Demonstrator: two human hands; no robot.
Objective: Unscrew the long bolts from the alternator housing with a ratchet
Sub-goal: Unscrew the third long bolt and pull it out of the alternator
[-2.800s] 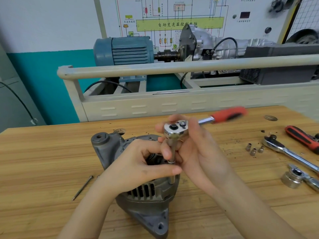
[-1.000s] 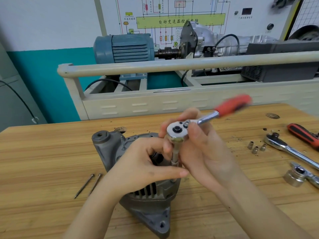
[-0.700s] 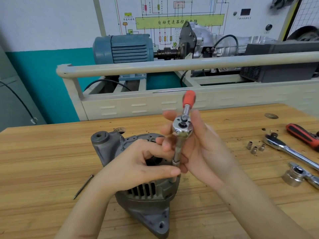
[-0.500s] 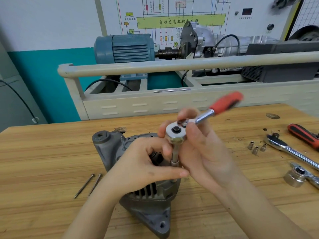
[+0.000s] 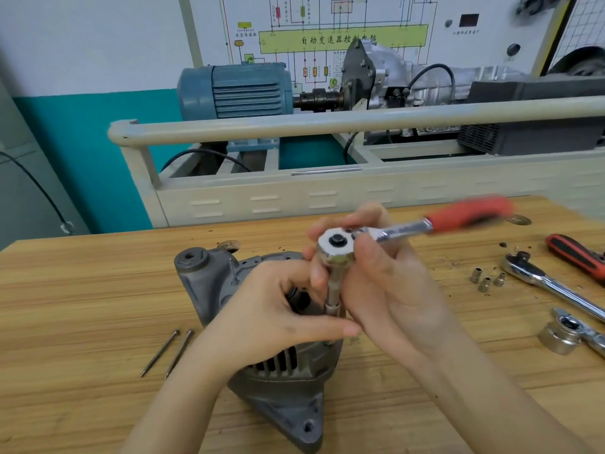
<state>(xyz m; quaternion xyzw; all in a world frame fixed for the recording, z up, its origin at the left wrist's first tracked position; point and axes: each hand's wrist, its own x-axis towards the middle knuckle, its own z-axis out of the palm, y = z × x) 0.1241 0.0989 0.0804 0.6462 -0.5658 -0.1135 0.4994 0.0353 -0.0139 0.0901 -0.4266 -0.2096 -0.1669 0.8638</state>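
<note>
Fingers [image 5: 370, 257] of the right hand [image 5: 386, 290] curl round the chrome head of the red-handled ratchet [image 5: 337, 247], just right of frame centre; its thumb pinches the head from the near side. The blurred red handle points to the upper right, and a slim steel extension with socket [image 5: 333, 290] drops from the head toward the housing. Left hand [image 5: 275, 309] lies over the grey cast-metal alternator housing [image 5: 284, 398] at lower centre, on the wooden workbench [image 5: 82, 306]; its thumb stretches rightward under the socket and its fingers curl around the extension, steadying it. The long bolt being turned is hidden beneath the socket. 2 thin long bolts [image 5: 167, 352] lie side by side on the bench left of the housing.

Handling, as judged: the housing looks heavy, rigid and unlikely to slide if pressed down on its ribbed body. The extension is stiff but slender and apt to tip off the bolt head, so a hold low near the socket suits it. Freed bolts are light and roll easily.
</note>
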